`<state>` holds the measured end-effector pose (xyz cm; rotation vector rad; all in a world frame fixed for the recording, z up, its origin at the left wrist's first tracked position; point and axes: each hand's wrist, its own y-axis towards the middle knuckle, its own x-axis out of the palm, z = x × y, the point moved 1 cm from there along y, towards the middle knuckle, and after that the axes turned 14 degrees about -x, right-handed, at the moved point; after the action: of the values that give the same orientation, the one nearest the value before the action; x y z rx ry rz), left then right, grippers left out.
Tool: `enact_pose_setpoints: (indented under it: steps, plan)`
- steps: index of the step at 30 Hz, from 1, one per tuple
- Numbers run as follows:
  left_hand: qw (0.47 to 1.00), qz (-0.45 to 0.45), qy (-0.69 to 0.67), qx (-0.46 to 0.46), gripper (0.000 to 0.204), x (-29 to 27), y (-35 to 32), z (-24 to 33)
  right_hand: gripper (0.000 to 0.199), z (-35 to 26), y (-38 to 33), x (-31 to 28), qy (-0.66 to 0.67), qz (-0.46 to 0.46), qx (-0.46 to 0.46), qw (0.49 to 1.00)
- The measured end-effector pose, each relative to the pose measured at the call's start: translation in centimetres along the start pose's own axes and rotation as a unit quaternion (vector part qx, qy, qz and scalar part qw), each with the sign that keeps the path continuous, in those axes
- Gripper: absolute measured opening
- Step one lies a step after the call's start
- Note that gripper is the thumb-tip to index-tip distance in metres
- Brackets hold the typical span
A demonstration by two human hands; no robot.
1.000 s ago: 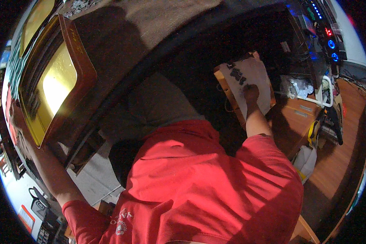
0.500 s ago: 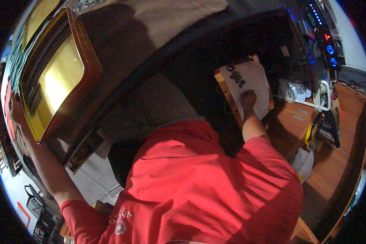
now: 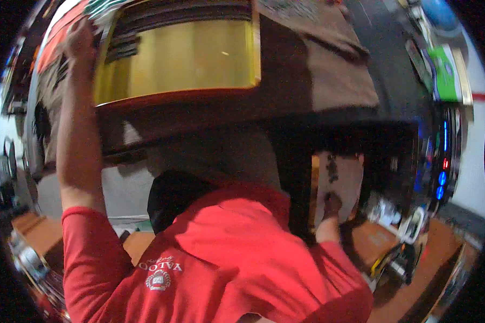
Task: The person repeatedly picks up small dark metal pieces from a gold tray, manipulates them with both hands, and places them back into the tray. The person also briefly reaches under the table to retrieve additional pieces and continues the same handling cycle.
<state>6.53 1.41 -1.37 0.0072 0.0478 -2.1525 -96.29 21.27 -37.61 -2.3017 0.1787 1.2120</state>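
My left hand (image 3: 80, 42) is at the far left, beside a gold-coloured tray (image 3: 194, 59) with a dark red-brown rim and dark strips lying along its far and left sides. Motion smears its fingers, and it lies close to an orange-red cloth (image 3: 59, 39). My right hand (image 3: 333, 203), in shadow at the right, looks closed over a pale panel (image 3: 347, 180) with a wooden edge. What it holds, if anything, is hidden. Beyond its fingers, a row of small dark pieces (image 3: 332, 168) lies on the panel.
A brown cloth (image 3: 339, 75) covers the tabletop around the tray. At the right stand a dark computer case with blue lights (image 3: 442, 177) and a green-covered book or box (image 3: 443, 74). A clear plastic bag (image 3: 385, 211) lies near a wooden surface (image 3: 369, 242).
The view has swung, so the tray now sits nearer the top centre and the panel lower at the right. My left arm appears more upright; my right hand stays over the panel.
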Motion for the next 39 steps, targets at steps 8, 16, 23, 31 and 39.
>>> enact_pose_setpoints:
  steps: [8, 16, 23, 31, 39]
  plan:
    - [0.994, -0.044, -0.081, 0.063, 0.021, 2.7, -3.6, 4.5, 0.037, -12.6, 1.6, -10.4, 0.356, 0.103, 0.058, 0.927]
    - [0.937, -0.251, -0.241, -0.042, 0.023, 4.9, -8.7, 8.1, 0.029, -47.4, -2.7, -20.3, 0.592, 0.072, -0.362, 0.717]
    - [0.834, -0.435, -0.301, -0.153, 0.037, 6.5, -15.0, 10.4, 0.036, -77.0, -16.2, -11.2, 0.491, -0.217, -0.499, 0.68]
    - [0.731, -0.444, -0.46, -0.239, 0.046, 7.8, -18.0, 10.8, 0.024, -89.1, -25.4, -2.7, 0.316, -0.254, -0.623, 0.669]
    - [0.706, -0.411, -0.487, -0.31, 0.046, 8.0, -17.3, 9.2, 0.053, -89.6, -25.1, -4.6, 0.067, -0.029, -0.793, 0.605]
